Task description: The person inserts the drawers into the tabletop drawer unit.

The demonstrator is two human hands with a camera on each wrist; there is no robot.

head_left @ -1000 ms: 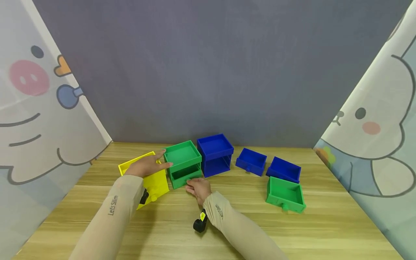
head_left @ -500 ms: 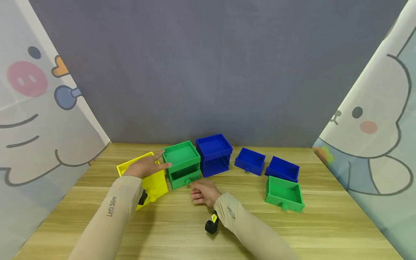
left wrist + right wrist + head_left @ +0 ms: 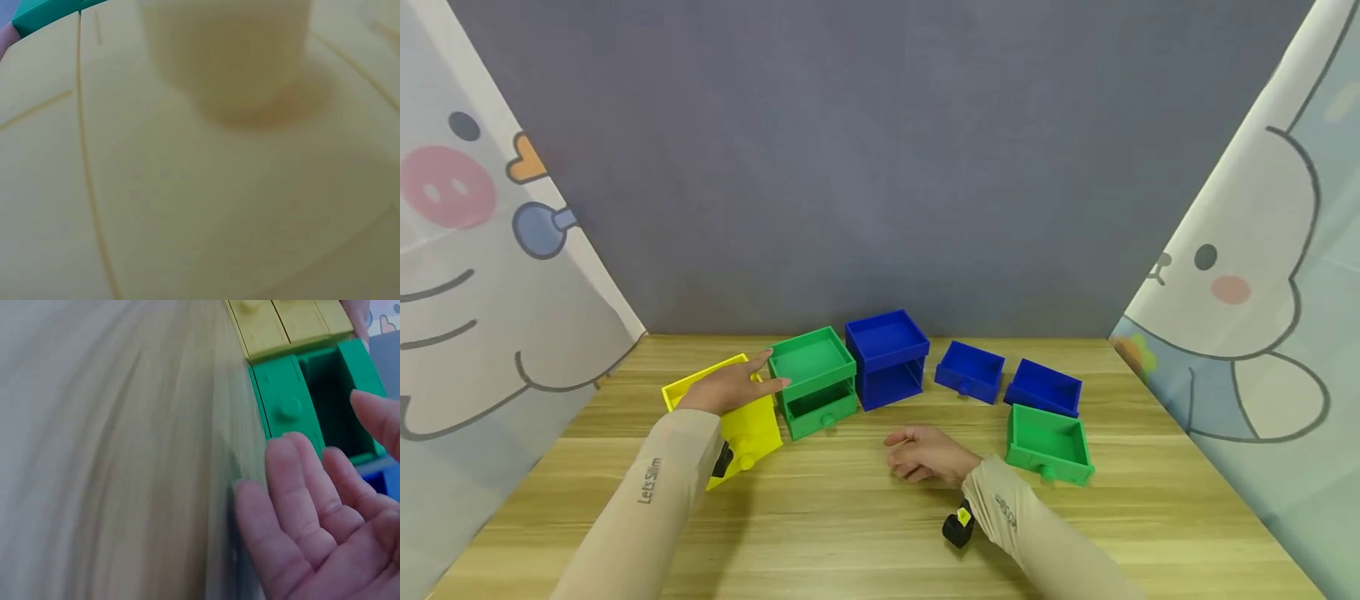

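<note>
My left hand [image 3: 722, 390] lies over the yellow cabinet [image 3: 758, 429], its extended fingers touching the left side of the green cabinet [image 3: 812, 362]. That cabinet has a tray-like top, a vacant upper slot and a drawer [image 3: 805, 423] with a round knob in its lower slot. Over the table in front of the blue cabinet [image 3: 889, 340], my right hand [image 3: 931, 454] hangs with loosely bent fingers and holds nothing. In the right wrist view its fingers [image 3: 284, 469] appear in front of the green cabinet. A blurred yellow knob [image 3: 228, 62] fills the upper left wrist view.
To the right lie a loose green drawer [image 3: 1051, 442] and two blue drawers, one [image 3: 970, 371] beside the blue cabinet and another [image 3: 1043, 388] just behind the green one. A grey panel [image 3: 880, 167] stands along the back of the wooden table [image 3: 820, 517].
My right hand has left the knob of the green cabinet's lower drawer and moved right, toward the loose green drawer. My left hand stays at the cabinets. The head view has shifted slightly.
</note>
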